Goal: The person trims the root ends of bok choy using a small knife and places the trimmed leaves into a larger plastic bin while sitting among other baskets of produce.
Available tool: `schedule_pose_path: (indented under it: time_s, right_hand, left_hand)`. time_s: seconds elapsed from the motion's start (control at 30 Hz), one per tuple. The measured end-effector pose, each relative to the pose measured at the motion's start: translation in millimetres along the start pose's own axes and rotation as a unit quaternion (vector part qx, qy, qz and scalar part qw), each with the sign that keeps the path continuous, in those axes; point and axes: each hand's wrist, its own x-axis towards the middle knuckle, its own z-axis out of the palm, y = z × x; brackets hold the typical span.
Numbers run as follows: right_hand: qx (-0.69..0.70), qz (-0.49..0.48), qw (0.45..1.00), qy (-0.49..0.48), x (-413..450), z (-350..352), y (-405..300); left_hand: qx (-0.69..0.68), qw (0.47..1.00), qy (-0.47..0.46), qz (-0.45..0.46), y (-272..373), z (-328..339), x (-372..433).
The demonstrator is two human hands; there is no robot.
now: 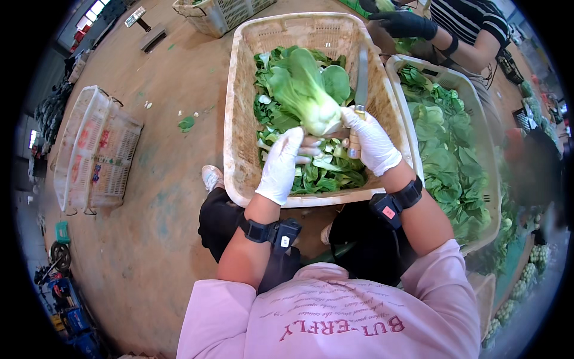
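A head of bok choy is held over a large plastic crate, its pale base towards me and its leaves pointing away. My left hand, in a white glove, supports the base from the left, fingers partly under it. In my right hand, gloved too, is a knife with a wooden handle, its blade pointing up and away from me. The right thumb and fingertips also touch the right side of the base. Loose green leaves and trimmings lie in the crate beneath.
Close on the right, a second crate is full of bok choy. Beyond it sits another person wearing dark gloves. Stacked crates stand on the floor at left, a scale farther back. Another crate is at the top.
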Motion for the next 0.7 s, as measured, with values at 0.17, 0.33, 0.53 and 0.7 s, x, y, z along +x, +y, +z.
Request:
schedule_pose_path:
  time_s: [0.17, 0.33, 0.53, 0.7]
  right_hand:
    - [-0.003, -0.005, 0.999, 0.032, -18.2, 5.5, -25.5]
    - [-0.166, -0.012, 0.986, -0.032, -23.8, 10.5, -14.6]
    - [-0.35, -0.235, 0.907, 0.015, -27.0, 13.4, -14.2]
    - [-0.567, -0.349, 0.746, 0.014, -34.6, 29.6, -15.0]
  left_hand:
    - [0.572, 0.675, 0.209, 0.416, 23.6, 18.7, -13.2]
    - [0.652, 0.671, 0.139, 0.326, 11.1, 14.2, -11.9]
    - [0.305, 0.894, 0.164, 0.286, -5.7, -2.2, 5.6]
    - [0.327, 0.888, 0.19, 0.263, -8.7, -5.7, 8.6]
